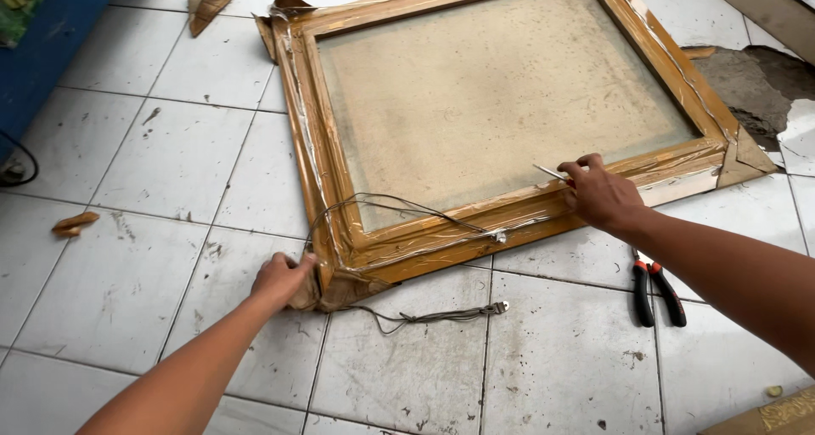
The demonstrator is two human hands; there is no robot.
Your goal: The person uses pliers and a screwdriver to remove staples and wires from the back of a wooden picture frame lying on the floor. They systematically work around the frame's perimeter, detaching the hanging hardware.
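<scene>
Frame [509, 104] lies flat ahead of both hands; left hand [283, 280] grips its near corner, right hand [598, 196] pinches a thin blade [550, 173] on the bottom rail.

A large plastic-wrapped wooden frame [509, 104] lies flat, face down, on the floor tiles.
</scene>
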